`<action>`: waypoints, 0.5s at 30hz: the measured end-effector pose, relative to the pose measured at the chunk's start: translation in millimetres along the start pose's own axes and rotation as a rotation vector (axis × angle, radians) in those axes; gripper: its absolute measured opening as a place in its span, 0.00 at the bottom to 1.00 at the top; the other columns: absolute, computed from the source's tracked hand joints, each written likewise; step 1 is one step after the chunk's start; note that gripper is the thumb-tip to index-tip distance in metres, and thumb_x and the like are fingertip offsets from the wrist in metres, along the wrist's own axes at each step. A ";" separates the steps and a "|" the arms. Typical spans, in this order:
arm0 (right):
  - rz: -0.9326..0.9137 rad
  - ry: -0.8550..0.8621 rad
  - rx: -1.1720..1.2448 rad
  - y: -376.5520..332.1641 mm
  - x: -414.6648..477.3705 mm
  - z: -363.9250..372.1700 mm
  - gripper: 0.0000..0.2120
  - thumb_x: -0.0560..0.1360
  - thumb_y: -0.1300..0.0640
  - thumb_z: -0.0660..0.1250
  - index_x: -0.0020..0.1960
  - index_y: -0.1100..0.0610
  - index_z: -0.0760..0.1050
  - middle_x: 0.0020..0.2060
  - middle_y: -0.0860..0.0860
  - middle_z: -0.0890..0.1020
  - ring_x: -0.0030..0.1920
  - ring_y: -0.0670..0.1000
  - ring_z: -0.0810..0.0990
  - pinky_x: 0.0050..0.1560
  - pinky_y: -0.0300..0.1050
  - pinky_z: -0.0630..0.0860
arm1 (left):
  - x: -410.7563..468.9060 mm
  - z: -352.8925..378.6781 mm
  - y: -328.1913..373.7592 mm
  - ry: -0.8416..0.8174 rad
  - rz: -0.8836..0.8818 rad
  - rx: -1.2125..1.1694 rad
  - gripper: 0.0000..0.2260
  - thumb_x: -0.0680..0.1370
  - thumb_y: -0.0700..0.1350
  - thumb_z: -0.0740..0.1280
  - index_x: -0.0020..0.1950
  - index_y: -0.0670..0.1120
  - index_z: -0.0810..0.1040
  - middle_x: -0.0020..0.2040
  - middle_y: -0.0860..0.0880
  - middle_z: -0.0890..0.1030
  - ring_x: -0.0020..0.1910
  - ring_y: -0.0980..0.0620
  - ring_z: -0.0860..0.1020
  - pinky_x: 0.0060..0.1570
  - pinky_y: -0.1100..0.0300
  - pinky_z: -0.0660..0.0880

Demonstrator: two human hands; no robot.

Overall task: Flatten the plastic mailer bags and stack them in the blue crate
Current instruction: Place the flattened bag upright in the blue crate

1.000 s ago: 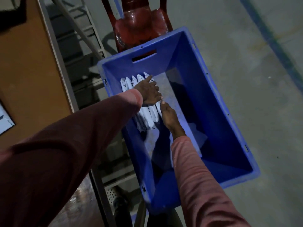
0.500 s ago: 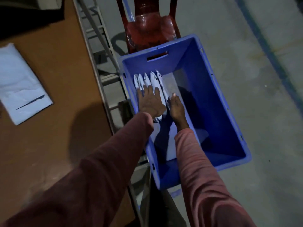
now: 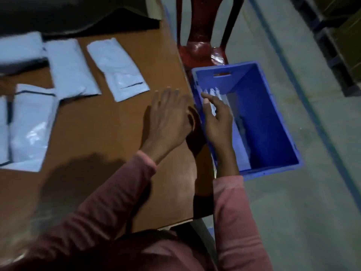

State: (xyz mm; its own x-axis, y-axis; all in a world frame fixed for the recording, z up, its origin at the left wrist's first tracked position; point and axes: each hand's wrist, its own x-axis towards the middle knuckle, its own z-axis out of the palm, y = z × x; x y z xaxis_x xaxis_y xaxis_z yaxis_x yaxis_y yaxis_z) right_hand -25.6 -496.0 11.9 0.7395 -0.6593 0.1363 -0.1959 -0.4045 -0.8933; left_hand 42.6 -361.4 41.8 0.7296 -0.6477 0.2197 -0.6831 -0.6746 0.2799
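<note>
Over the blue crate point(image 3: 259, 114), empty right hand point(image 3: 218, 122) half-hides stacked mailer bags point(image 3: 214, 92); left hand point(image 3: 168, 118) spread, empty.

Several white mailer bags point(image 3: 117, 69) lie flat on the brown table point(image 3: 101, 130).

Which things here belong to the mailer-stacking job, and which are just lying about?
Job: blue crate, stacked mailer bags inside it, loose mailer bags on the table, left hand, right hand.
Lying about: red chair, dark sheet at the table's far edge.
</note>
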 end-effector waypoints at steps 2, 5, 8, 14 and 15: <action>-0.062 -0.041 -0.029 -32.3 -22.5 22.7 0.13 0.84 0.52 0.63 0.65 0.53 0.80 0.61 0.46 0.81 0.63 0.43 0.74 0.60 0.25 0.66 | -40.3 -24.0 -46.3 0.091 -0.103 -0.028 0.22 0.78 0.48 0.61 0.72 0.45 0.75 0.71 0.41 0.75 0.73 0.39 0.69 0.73 0.40 0.65; -0.120 -0.140 -0.076 -68.8 -56.5 70.9 0.13 0.84 0.51 0.63 0.64 0.50 0.81 0.60 0.47 0.81 0.65 0.47 0.75 0.58 0.31 0.69 | -98.5 -55.1 -112.4 0.173 -0.259 -0.034 0.19 0.81 0.48 0.62 0.71 0.43 0.74 0.69 0.40 0.75 0.70 0.38 0.71 0.69 0.41 0.68; -0.180 -0.233 -0.093 -94.8 -86.9 121.5 0.13 0.84 0.49 0.62 0.64 0.49 0.81 0.60 0.48 0.81 0.65 0.50 0.75 0.61 0.42 0.73 | -146.2 -74.5 -160.4 0.264 -0.374 -0.057 0.17 0.82 0.48 0.62 0.70 0.44 0.75 0.65 0.41 0.76 0.66 0.39 0.72 0.65 0.41 0.70; -0.338 -0.424 -0.176 -126.0 -129.0 206.1 0.13 0.83 0.48 0.64 0.64 0.48 0.81 0.61 0.47 0.81 0.64 0.50 0.75 0.64 0.51 0.73 | -203.6 -72.4 -231.8 0.091 -0.670 0.130 0.26 0.81 0.56 0.64 0.75 0.45 0.70 0.72 0.36 0.72 0.70 0.34 0.68 0.66 0.38 0.67; -0.347 -0.435 -0.186 -129.4 -132.3 215.2 0.13 0.83 0.48 0.64 0.64 0.48 0.81 0.61 0.48 0.82 0.64 0.51 0.75 0.65 0.52 0.72 | -208.8 -68.1 -239.8 0.030 -0.662 0.151 0.27 0.81 0.57 0.63 0.76 0.44 0.70 0.73 0.36 0.71 0.71 0.33 0.67 0.68 0.37 0.66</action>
State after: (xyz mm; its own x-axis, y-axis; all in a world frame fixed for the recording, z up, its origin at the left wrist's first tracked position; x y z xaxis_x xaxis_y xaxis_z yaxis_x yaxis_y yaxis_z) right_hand 40.5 -220.1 17.3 0.9693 -0.1635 0.1835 0.0238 -0.6805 -0.7323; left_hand 56.3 -40.2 -7.5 0.9947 -0.0723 0.0735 -0.0875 -0.9689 0.2313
